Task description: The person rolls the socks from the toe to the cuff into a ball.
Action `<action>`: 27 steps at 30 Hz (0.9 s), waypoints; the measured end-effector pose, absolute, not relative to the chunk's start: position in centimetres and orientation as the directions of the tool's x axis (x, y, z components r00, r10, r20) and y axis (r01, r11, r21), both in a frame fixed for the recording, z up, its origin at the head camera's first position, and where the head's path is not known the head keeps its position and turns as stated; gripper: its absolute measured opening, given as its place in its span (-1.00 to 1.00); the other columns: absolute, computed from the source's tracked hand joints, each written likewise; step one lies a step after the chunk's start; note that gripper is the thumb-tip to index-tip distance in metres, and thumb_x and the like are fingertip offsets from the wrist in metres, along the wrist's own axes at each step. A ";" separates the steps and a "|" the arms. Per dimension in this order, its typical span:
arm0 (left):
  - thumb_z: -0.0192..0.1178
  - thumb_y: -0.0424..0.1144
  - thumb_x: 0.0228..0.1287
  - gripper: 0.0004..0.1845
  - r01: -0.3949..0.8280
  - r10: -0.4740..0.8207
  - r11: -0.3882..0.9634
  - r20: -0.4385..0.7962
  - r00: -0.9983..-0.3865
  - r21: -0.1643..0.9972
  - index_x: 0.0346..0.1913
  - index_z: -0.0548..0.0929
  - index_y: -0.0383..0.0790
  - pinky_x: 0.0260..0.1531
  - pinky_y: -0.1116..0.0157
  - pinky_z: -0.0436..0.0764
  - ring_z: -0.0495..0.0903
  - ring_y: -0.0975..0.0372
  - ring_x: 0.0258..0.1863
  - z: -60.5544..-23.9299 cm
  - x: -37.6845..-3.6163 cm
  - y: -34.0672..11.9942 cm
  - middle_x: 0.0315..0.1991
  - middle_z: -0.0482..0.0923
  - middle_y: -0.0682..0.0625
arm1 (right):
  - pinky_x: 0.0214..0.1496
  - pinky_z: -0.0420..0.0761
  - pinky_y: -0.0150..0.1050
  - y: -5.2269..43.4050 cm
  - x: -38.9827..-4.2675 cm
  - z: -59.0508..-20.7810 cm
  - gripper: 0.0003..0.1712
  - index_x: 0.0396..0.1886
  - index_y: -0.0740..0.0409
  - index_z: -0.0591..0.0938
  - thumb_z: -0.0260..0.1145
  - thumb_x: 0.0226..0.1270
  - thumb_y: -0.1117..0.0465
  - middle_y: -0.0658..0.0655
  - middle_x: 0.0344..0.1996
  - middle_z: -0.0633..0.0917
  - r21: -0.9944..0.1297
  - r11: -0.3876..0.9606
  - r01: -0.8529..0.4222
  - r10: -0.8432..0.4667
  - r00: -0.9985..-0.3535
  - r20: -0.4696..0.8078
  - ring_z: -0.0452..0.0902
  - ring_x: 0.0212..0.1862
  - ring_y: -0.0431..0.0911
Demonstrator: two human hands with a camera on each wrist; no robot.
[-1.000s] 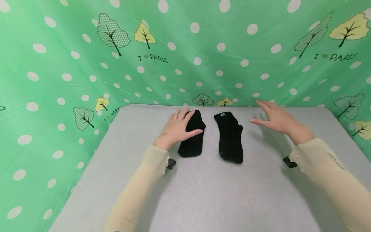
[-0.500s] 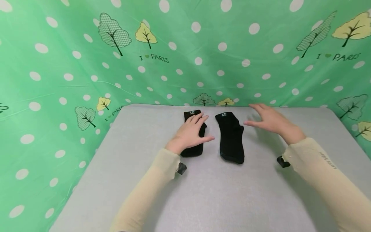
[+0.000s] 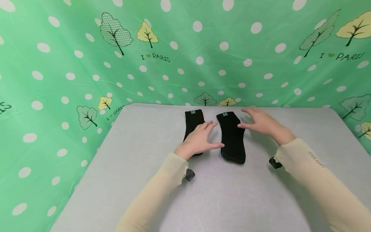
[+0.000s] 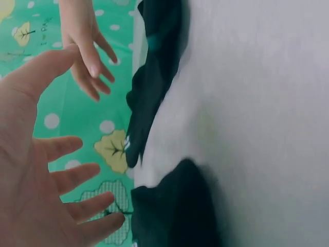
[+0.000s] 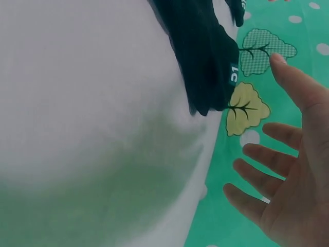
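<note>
2 wrist views show your palms (image 5: 308,193), hidden from the head view. Your spread left hand (image 3: 199,140) hovers over 1 black sock (image 3: 193,122); your spread right hand (image 3: 260,122), near the other sock (image 3: 233,140) on the surface (image 3: 229,196).

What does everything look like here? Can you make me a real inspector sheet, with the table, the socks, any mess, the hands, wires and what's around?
Surface: grey table, far corners look rounded.
Job's things: left sock and right sock, both black, marked LC, lying side by side; the left one is partly hidden in the head view.
Clutter: nothing seen.
Hands: left hand above the left sock, right hand by the right sock; fingers spread, both holding nothing.
Cables: nothing seen.
Surroundings: green cloth behind the table, with white dots, trees and PARIS lettering.
</note>
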State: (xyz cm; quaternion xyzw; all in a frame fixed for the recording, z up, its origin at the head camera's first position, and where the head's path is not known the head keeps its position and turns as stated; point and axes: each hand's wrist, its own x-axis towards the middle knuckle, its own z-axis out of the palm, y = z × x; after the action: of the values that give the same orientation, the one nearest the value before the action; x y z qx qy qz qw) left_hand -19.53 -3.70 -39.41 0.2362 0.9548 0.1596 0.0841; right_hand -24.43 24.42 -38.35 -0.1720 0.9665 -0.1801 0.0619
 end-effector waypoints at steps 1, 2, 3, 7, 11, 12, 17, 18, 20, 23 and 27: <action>0.16 0.45 0.17 0.00 0.424 0.481 0.836 -0.091 -0.872 0.349 0.58 0.10 0.12 0.38 0.04 0.42 0.13 0.08 0.56 -39.5 -19.4 -3.5 0.58 0.08 0.06 | 0.37 0.29 0.36 24.3 -24.4 -38.5 -0.01 0.51 0.25 0.23 0.32 0.30 -0.23 0.46 0.45 0.25 -0.372 0.875 -0.308 -0.355 -0.933 -0.062 0.22 0.42 0.41; 0.17 0.45 0.17 0.00 0.425 0.484 0.833 -0.095 -0.870 0.354 0.57 0.10 0.12 0.37 0.04 0.44 0.15 0.08 0.55 -39.6 -19.4 -3.3 0.58 0.09 0.06 | 0.37 0.29 0.36 24.2 -24.5 -38.6 -0.02 0.51 0.25 0.23 0.32 0.31 -0.23 0.45 0.46 0.25 -0.376 0.875 -0.304 -0.353 -0.933 -0.067 0.22 0.42 0.41; 0.17 0.45 0.17 0.00 0.426 0.487 0.831 -0.098 -0.868 0.358 0.57 0.10 0.12 0.36 0.06 0.44 0.16 0.09 0.54 -39.7 -19.3 -3.1 0.57 0.10 0.06 | 0.37 0.29 0.36 24.1 -24.6 -38.7 -0.02 0.51 0.25 0.23 0.31 0.32 -0.22 0.45 0.46 0.24 -0.380 0.875 -0.300 -0.351 -0.934 -0.072 0.21 0.43 0.41; 0.18 0.44 0.17 -0.01 0.431 0.496 0.826 -0.104 -0.862 0.364 0.57 0.11 0.11 0.37 0.09 0.44 0.20 0.10 0.52 -40.1 -19.0 -2.4 0.55 0.14 0.07 | 0.39 0.26 0.37 23.7 -24.9 -39.0 -0.03 0.52 0.28 0.21 0.29 0.35 -0.22 0.46 0.47 0.23 -0.391 0.871 -0.298 -0.356 -0.931 -0.084 0.18 0.44 0.41; 0.21 0.42 0.16 -0.01 0.426 0.501 0.817 -0.112 -0.858 0.388 0.56 0.13 0.10 0.40 0.10 0.41 0.22 0.12 0.52 -40.3 -18.8 -1.8 0.54 0.17 0.05 | 0.42 0.23 0.35 23.3 -25.2 -39.4 -0.04 0.51 0.30 0.20 0.27 0.37 -0.21 0.46 0.47 0.23 -0.400 0.867 -0.298 -0.362 -0.928 -0.093 0.16 0.45 0.40; 0.21 0.42 0.16 -0.01 0.422 0.501 0.815 -0.116 -0.858 0.398 0.56 0.14 0.09 0.40 0.12 0.40 0.22 0.13 0.52 -40.3 -18.7 -1.6 0.54 0.18 0.04 | 0.43 0.23 0.35 23.2 -25.2 -39.4 -0.05 0.51 0.31 0.20 0.26 0.38 -0.20 0.46 0.47 0.24 -0.403 0.865 -0.300 -0.364 -0.927 -0.093 0.16 0.46 0.40; 0.25 0.40 0.14 0.00 0.406 0.502 0.804 -0.132 -0.854 0.434 0.55 0.17 0.04 0.40 0.16 0.41 0.26 0.17 0.50 -40.4 -18.3 -1.1 0.52 0.23 0.01 | 0.42 0.25 0.33 22.9 -25.6 -39.8 -0.06 0.51 0.34 0.18 0.24 0.41 -0.18 0.49 0.44 0.28 -0.429 0.855 -0.291 -0.364 -0.926 -0.098 0.20 0.44 0.40; 0.25 0.39 0.14 0.00 0.402 0.501 0.803 -0.134 -0.855 0.440 0.55 0.17 0.04 0.40 0.17 0.41 0.28 0.17 0.49 -40.4 -18.3 -1.0 0.51 0.24 0.00 | 0.41 0.26 0.33 22.9 -25.7 -39.9 -0.06 0.51 0.36 0.17 0.24 0.41 -0.16 0.50 0.42 0.30 -0.436 0.852 -0.288 -0.363 -0.927 -0.096 0.22 0.43 0.40; 0.26 0.38 0.14 0.00 0.392 0.499 0.800 -0.140 -0.855 0.454 0.55 0.18 0.03 0.39 0.17 0.42 0.30 0.16 0.48 -40.6 -18.1 -0.9 0.51 0.26 -0.01 | 0.38 0.30 0.33 22.7 -25.9 -40.1 -0.07 0.51 0.39 0.16 0.25 0.42 -0.12 0.54 0.38 0.34 -0.452 0.846 -0.283 -0.361 -0.928 -0.095 0.28 0.38 0.41; 0.28 0.35 0.14 -0.02 0.356 0.483 0.797 -0.162 -0.860 0.487 0.54 0.19 0.02 0.36 0.16 0.45 0.36 0.15 0.44 -40.8 -17.9 -0.7 0.47 0.32 -0.03 | 0.31 0.39 0.31 22.5 -26.0 -40.4 -0.09 0.49 0.44 0.15 0.24 0.43 -0.07 0.57 0.30 0.41 -0.480 0.834 -0.273 -0.358 -0.929 -0.095 0.38 0.30 0.41; 0.30 0.27 0.19 -0.07 0.291 0.455 0.794 -0.206 -0.866 0.534 0.52 0.20 -0.01 0.28 0.15 0.51 0.48 0.14 0.32 -41.1 -17.8 -0.4 0.35 0.47 -0.03 | 0.25 0.47 0.28 22.1 -26.1 -40.7 -0.11 0.49 0.46 0.14 0.22 0.46 -0.05 0.58 0.27 0.44 -0.531 0.815 -0.233 -0.341 -0.933 -0.115 0.42 0.27 0.40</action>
State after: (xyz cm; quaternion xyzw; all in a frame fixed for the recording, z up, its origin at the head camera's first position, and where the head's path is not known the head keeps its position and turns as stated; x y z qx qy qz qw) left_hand -17.80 -0.42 -41.14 0.2000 0.9328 0.2509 0.1641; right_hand -26.07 22.10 -40.66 -0.1516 0.9470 -0.2640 0.1029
